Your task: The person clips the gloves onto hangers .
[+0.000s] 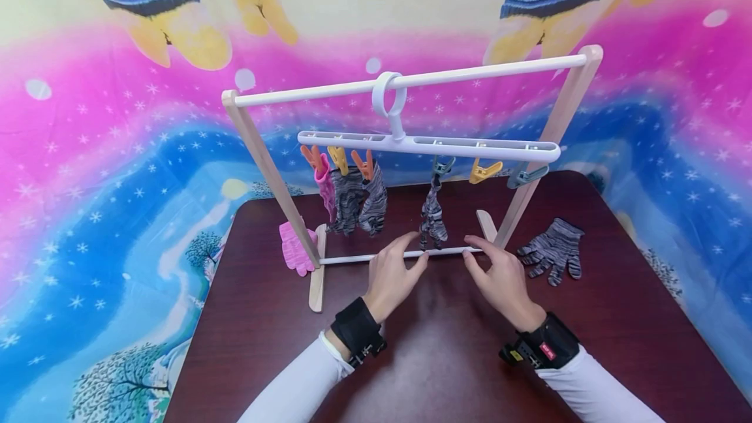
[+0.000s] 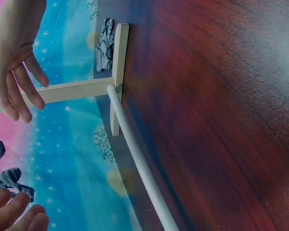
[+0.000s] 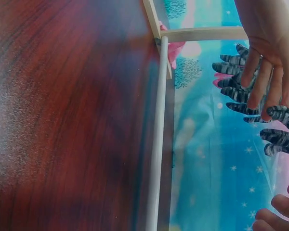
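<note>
A grey striped glove (image 1: 433, 214) hangs from a teal clip (image 1: 443, 165) on the white hanger (image 1: 470, 147). My left hand (image 1: 392, 273) is just left of this glove, fingers spread and holding nothing; whether a fingertip touches the glove I cannot tell. Across from it, my right hand (image 1: 499, 276) hovers to the right with relaxed fingers, also holding nothing. On the hanger's left half, orange and yellow clips hold a pink glove (image 1: 325, 185) and grey gloves (image 1: 348, 201). A yellow clip (image 1: 484, 171) and another teal clip (image 1: 527, 176) dangle without a glove at the right.
The hanger's ring hooks over the top rod of a wooden rack (image 1: 564, 103), whose lower rod (image 1: 346, 259) runs near my hands. On the dark table (image 1: 435, 371) lie a grey glove (image 1: 555, 250) at right and a pink glove (image 1: 296, 250) behind the left post.
</note>
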A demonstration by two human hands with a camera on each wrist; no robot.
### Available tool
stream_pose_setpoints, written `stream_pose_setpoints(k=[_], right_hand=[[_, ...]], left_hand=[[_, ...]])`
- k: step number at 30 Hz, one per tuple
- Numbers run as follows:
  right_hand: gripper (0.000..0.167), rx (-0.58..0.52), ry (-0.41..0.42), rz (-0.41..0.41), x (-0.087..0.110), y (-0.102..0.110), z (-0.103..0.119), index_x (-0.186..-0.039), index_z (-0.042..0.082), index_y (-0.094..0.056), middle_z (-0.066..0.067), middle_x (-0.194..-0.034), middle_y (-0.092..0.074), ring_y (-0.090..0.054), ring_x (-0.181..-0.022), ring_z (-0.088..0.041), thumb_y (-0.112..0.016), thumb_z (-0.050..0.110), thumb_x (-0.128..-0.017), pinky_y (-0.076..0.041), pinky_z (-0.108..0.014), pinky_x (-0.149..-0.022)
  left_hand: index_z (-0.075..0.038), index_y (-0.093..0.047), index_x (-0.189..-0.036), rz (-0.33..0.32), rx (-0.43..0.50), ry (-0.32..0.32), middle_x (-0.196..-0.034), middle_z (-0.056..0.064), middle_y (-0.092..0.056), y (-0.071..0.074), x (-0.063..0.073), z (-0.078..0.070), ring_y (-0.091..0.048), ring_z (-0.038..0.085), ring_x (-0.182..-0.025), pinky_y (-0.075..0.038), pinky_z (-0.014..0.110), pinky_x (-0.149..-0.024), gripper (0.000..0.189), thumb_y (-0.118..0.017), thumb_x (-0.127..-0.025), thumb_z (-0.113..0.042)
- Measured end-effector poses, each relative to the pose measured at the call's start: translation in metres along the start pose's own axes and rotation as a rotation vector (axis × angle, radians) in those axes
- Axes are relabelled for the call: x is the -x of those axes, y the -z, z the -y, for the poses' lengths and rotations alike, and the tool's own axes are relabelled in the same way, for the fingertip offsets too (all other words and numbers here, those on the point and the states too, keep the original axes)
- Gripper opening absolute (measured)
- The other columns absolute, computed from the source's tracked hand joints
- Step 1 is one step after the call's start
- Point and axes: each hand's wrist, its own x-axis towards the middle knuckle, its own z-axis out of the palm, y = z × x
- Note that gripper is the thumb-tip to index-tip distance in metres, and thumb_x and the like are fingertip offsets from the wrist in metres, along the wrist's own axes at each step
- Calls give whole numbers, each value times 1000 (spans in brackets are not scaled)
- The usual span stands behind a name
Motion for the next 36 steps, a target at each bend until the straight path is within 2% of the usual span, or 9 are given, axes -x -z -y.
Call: stream_pose_setpoints(k=[3,5,7,10,15,22,29,36], right_hand=[[30,21,13,5,3,-1,1,-119,14,-74,-7,-116,-76,-47,-51,-8,-74,17,-90,-35,-29,-54],[31,27,19,14,5,-1,1,-120,14,-73,-7,-117,-76,-63,-66,-18,-73,17,-90,-41,-34,-58],[32,32,24,27,7,-2,1,-122,14,-72,-8,-118,-76,-71,-86,-26,-73,18,-90,-46,-40,-63],[34,31,23,48,9,-3,2,-125,13,-71,-10,-120,-75,-71,-100,-32,-73,18,-91,-50,-47,-68],[36,37,28,69,11,-5,4,-126,12,-70,-10,-124,-73,-69,-110,-33,-73,20,-91,-55,-52,-77],[37,43,66,64,16,-11,5,-123,10,-72,-11,-123,-74,-70,-112,-30,-76,20,-88,-54,-46,-89],[36,34,75,82,20,-17,8,-122,8,-72,-14,-125,-72,-68,-116,-33,-75,20,-88,-55,-50,-86],[36,31,79,122,22,-22,12,-122,8,-72,-12,-126,-71,-67,-118,-31,-75,21,-89,-54,-50,-91]], left_hand=[[-21,-69,-127,3,5,3,-122,-3,-74,1,3,2,-75,19,-94,-55,34,-66,39,-72,-90,-34],[-22,-69,-127,14,-2,15,-123,-4,-74,2,5,4,-74,18,-98,-56,35,-68,39,-72,-90,-34],[-23,-69,-127,31,-9,35,-123,-4,-74,3,8,6,-74,18,-101,-56,36,-70,39,-72,-90,-34],[-24,-68,-128,65,-27,67,-124,-4,-74,5,12,9,-73,18,-105,-57,39,-74,39,-70,-91,-35],[-22,-68,-129,95,-28,96,-123,-1,-74,9,19,15,-73,18,-104,-58,41,-76,40,-69,-92,-36],[-21,-68,-128,82,-53,105,-120,-2,-75,16,29,26,-73,16,-104,-57,40,-75,38,-70,-92,-35],[-21,-69,-126,62,-59,122,-120,-2,-75,18,35,39,-73,18,-105,-58,43,-77,37,-70,-92,-34],[-20,-70,-126,44,-66,145,-121,-3,-75,22,41,49,-72,19,-108,-57,45,-77,37,-69,-93,-36]])
